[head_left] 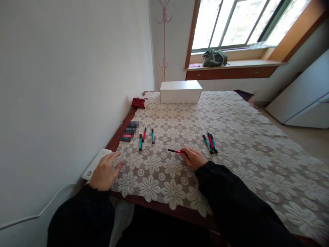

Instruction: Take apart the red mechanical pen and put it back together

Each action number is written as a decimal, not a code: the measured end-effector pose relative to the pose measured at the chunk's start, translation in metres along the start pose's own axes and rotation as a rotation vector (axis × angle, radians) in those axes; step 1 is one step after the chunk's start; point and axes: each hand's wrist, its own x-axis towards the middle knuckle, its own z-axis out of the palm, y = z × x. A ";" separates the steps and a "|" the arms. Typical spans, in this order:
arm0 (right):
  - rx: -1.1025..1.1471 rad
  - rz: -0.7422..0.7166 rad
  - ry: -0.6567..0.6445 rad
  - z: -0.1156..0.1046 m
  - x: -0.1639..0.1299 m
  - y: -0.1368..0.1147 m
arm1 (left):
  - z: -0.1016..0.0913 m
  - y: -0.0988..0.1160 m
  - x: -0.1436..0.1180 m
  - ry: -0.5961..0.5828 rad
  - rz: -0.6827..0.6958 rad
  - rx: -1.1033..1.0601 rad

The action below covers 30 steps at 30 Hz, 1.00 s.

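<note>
Between the thumb and fingers of my right hand [193, 158] is a red and black pen [174, 151], its tip pointing left just over the lace tablecloth [172, 185]. My left hand [105, 171] rests at the table's left edge with fingers apart, partly over a white power strip [95, 164], holding nothing. Ahead of it lie a teal pen [140, 142], a red pen [144, 134] and another teal pen [153, 137], spaced apart. Right of my right hand, a red pen [210, 140] lies between a teal pen [206, 142] and a second teal pen [214, 143], close together.
A white box [181, 92] stands at the table's far end. Along the left edge are a red packet [138, 103] and a blurred dark item [130, 131]. A white cable [38, 215] runs by the wall. A bag [215, 58] sits on the windowsill.
</note>
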 end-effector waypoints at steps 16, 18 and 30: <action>0.015 0.029 0.256 -0.022 0.000 0.017 | 0.122 0.165 0.136 -0.305 0.377 -0.562; 0.024 0.060 0.257 -0.021 0.000 0.021 | 0.133 0.160 0.134 -0.238 0.325 -0.684; -0.021 0.069 0.165 -0.019 -0.006 0.029 | 0.141 0.151 0.127 -0.167 0.382 -0.828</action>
